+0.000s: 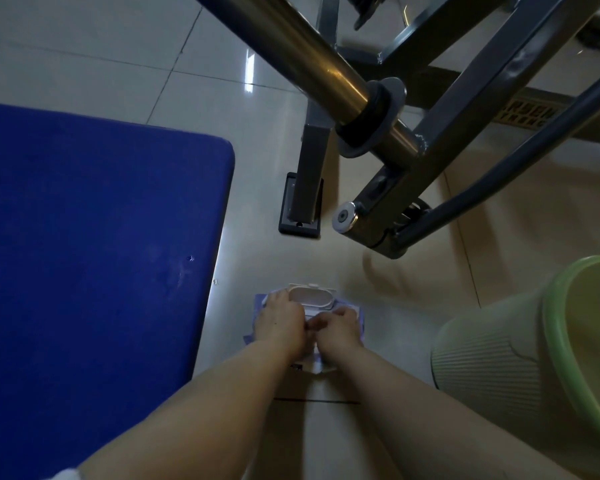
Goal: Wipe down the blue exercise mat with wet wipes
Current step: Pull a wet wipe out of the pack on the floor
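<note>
Blue padded exercise mat lies flat on the pale glossy tiled floor, filling the left side of the view; its rounded far-right corner is visible, with a small scuff mark near the right edge. Just right of the mat's near edge, a soft lilac wet-wipe pack with a white oval flip lid sits on the floor, lid raised toward the far side. Left hand rests on the pack's left part, fingers curled over it beside the lid. Right hand is on the pack's right part, fingertips bent at the opening; what they pinch cannot be told. The two hands touch at the middle. Far right of the pack stands a grey steel gym machine frame with a brass-coloured bar crossing overhead. Near right, a pale green ribbed plastic bin stands on the floor.
</note>
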A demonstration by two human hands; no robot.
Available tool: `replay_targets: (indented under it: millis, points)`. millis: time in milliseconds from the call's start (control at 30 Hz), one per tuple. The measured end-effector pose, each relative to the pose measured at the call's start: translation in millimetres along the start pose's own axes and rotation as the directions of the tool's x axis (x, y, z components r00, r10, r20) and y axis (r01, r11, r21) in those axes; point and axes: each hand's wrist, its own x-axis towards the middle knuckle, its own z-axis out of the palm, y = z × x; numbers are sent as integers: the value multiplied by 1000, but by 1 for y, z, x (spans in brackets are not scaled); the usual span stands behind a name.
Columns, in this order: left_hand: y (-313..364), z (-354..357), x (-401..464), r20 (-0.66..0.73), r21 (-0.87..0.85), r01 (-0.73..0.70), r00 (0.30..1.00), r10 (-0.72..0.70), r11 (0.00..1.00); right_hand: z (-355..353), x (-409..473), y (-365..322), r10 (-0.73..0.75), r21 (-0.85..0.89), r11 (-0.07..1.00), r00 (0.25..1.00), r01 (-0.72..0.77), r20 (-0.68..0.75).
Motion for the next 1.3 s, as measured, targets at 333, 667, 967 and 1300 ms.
replay_targets:
  millis: [333, 667, 967, 1300]
  points:
    - [-12, -11, 0, 49, -168, 62, 997, -54, 984, -14, 1, 0, -364, -484, 815, 931, 318, -1]
    - [-23, -16, -1, 93, -195, 56, 995, -38, 979, 13, -5, 3, -407, -539, 767, 913, 349, 12]
    - [-19, -20, -1, 112, -165, 59, 993, -41, 984, 11, -1, 2, -418, -618, 694, 906, 369, 72]
    - [-19, -23, -5, 85, -184, 5, 996, 10, 983, 4, -2, 15, -522, -504, 684, 837, 527, 167]
